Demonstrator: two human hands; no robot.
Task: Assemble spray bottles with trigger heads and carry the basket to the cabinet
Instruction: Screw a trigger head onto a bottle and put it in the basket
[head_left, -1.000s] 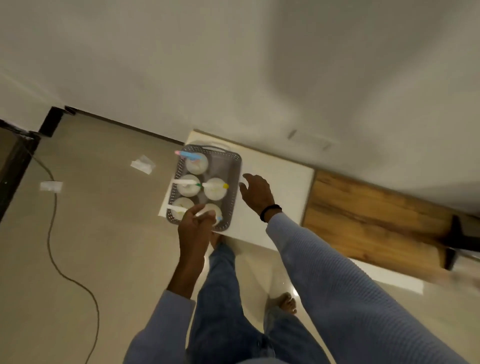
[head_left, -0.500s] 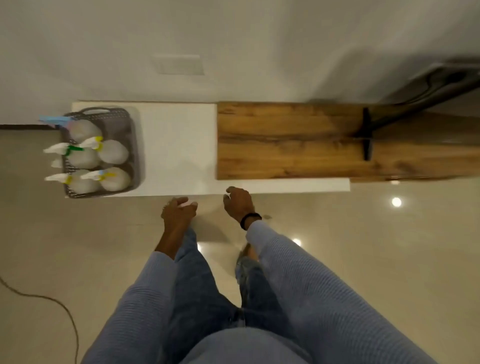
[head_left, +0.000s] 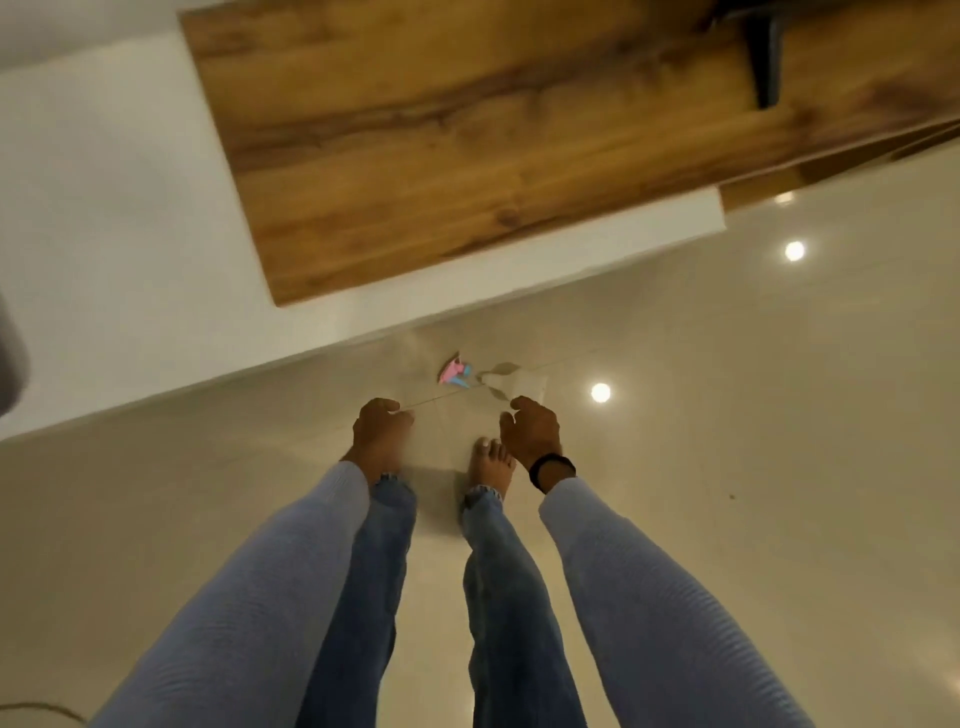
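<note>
My left hand (head_left: 382, 430) and my right hand (head_left: 532, 432) hang in front of me over the floor, both empty with fingers loosely curled. A pink and blue trigger head (head_left: 455, 375) lies on the floor just beyond them, near the cabinet's edge. Next to it lies a pale, clear object (head_left: 513, 385), too blurred to name. The low white cabinet (head_left: 104, 218) fills the upper left. A grey blur at the far left edge (head_left: 9, 358) may be the basket; the bottles are out of view.
A wooden slab (head_left: 415, 135) lies on the cabinet, with a dark bracket (head_left: 763, 57) at its far end. My bare foot (head_left: 491, 462) stands on glossy beige tiles. A cable (head_left: 36, 707) shows at the bottom left.
The view has swung right and down, so the basket of bottles slid out at the left. Both hands have dropped below the cabinet's edge, and the trigger head on the floor has come into view.
</note>
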